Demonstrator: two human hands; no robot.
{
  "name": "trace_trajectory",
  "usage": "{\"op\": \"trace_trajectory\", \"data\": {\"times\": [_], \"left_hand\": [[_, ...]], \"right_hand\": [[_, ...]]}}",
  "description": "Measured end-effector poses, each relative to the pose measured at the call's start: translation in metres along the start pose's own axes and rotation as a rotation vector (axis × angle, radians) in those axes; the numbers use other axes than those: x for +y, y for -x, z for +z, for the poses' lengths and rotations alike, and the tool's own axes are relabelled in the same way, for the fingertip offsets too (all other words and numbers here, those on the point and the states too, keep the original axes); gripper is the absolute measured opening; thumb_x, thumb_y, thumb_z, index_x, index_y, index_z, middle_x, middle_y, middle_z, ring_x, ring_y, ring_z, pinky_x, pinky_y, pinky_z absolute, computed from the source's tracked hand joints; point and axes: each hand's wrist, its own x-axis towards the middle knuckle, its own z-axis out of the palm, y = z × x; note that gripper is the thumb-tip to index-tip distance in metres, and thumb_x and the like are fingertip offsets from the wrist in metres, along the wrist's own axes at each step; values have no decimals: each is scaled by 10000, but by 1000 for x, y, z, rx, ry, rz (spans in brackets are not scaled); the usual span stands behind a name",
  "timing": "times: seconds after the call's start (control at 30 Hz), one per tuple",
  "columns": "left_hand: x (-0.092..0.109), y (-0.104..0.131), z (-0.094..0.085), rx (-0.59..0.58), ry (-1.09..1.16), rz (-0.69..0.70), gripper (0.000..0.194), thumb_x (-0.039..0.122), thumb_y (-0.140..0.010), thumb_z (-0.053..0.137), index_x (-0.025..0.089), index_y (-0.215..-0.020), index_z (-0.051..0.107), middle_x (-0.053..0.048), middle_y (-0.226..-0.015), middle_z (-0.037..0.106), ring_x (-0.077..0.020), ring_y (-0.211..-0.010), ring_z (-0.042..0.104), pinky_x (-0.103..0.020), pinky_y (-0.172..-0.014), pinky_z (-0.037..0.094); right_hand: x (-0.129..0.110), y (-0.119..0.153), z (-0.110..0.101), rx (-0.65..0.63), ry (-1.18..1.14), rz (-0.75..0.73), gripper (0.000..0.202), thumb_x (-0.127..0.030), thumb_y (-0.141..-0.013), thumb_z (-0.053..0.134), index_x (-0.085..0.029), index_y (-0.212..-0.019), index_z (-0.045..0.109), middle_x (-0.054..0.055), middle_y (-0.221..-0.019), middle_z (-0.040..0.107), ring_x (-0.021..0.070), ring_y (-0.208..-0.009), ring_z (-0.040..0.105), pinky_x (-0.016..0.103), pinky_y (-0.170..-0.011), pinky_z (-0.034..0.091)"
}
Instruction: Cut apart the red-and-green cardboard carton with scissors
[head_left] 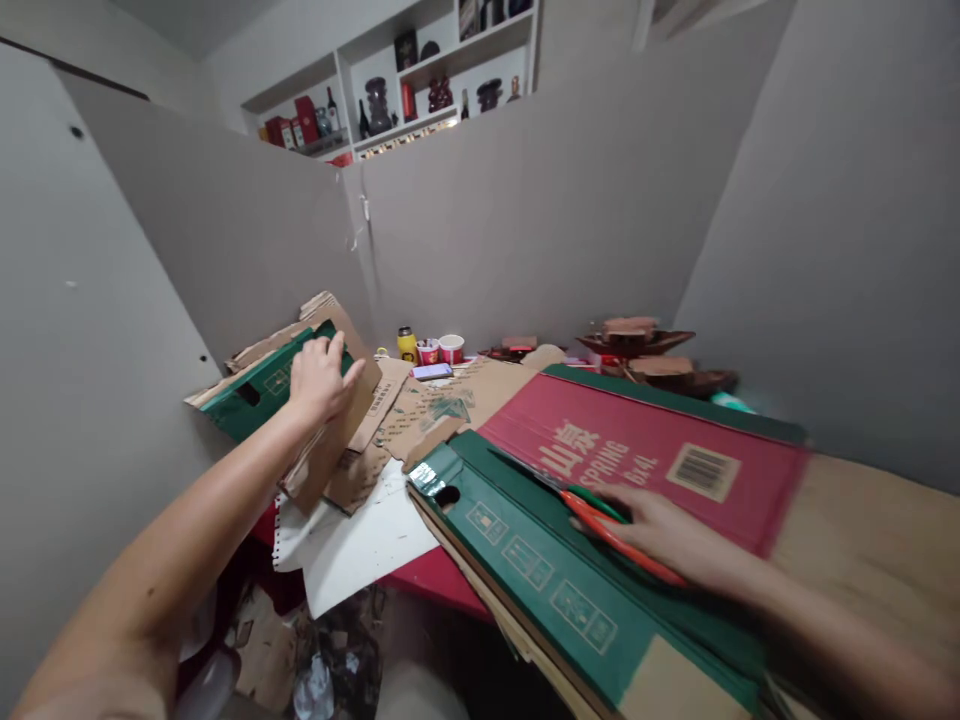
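Observation:
My left hand [321,378] rests with spread fingers on the top of a stack of folded cardboard [251,392], green on its outer face, leaning at the left against the partition. Scissors [600,525] with orange and green handles are in my right hand [652,525]. Their blades point left and lie over a large flattened carton [517,540], green and red with a barcode. The blades look closed. Whether they touch the carton cannot be made out.
White paper [367,550] lies on the red table [442,582]. Behind are a phone [433,372], a yellow bottle [406,345], red-and-white cups [451,348] and brown model boats [637,343]. Grey partitions [525,230] surround the table. Scraps [315,685] lie below.

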Motion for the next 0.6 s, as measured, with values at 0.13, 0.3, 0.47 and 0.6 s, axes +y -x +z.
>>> {"op": "trace_trajectory", "data": {"times": [0.13,0.3,0.47,0.6], "left_hand": [[43,52,28,-335,505,19,732,581,-871,475,186,-1474,356,-143,-1383,537,-298,-1222,526,-375,-1005,398],[71,108,66,-544,818,-53,803,527,-799,609,175,-1476,362,-154,-1419,513,-317,-1256,521,-409,-1035,405],[84,131,83,-496,1007,-117,794,476,-797,629,126,-1461,372,-166,-1514,387,-299,-1378,393,-410,-1140,303],[82,136,88,-422,1144,-201,753,435,-811,629,170,-1464,363,-158,-1441,490,-263,-1307,487,-379,-1071,402]], "right_hand": [[3,-1,-3,-11,-50,38,690,-629,-737,591,-109,-1186,663,106,-1122,699,317,-1033,646,360,-855,526],[-13,4,-12,5,29,126,590,-623,-734,602,-136,-1055,693,70,-970,721,278,-906,659,314,-759,501],[-37,12,-25,17,145,161,589,-631,-712,623,-157,-1057,683,66,-1017,710,266,-924,647,289,-730,473],[-45,14,-29,6,147,195,592,-646,-661,658,-176,-1020,682,48,-947,710,241,-856,648,269,-647,453]]}}
